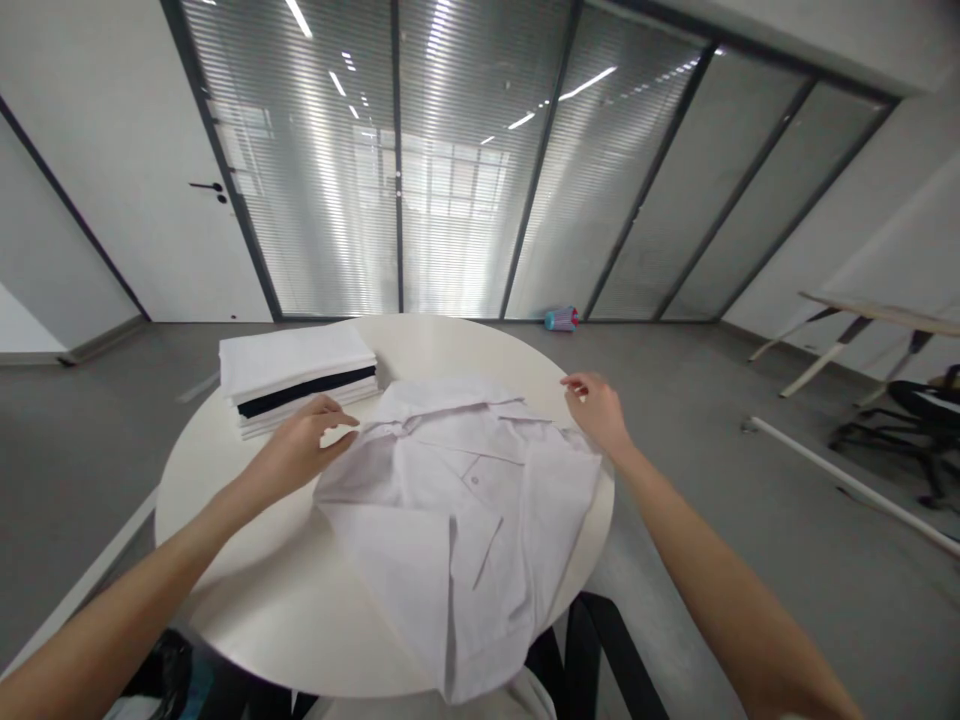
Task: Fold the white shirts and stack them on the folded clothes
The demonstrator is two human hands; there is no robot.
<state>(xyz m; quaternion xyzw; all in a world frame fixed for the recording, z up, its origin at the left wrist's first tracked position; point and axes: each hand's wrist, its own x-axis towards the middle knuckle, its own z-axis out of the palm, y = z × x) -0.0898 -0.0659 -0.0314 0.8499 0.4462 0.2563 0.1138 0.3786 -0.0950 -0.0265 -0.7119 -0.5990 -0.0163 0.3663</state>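
A white button-up shirt [480,520] lies spread on the round table, its lower edge hanging over the near rim. One button and several loose folds show on it. My left hand [311,440] is at the shirt's upper left corner, thumb and fingers apart with a gap between them; whether the tips touch the cloth is hard to tell. Beyond the shirt's upper right corner, my right hand [596,405] hovers near the table's edge with fingers loosely bent and nothing visible in them.
A stack of folded white cloth [296,362] with a black layer stands at the back left of the white table [247,580]. Black chair parts [607,650] are close to the near edge. A blue and pink container [561,319] lies on the floor by the glass wall.
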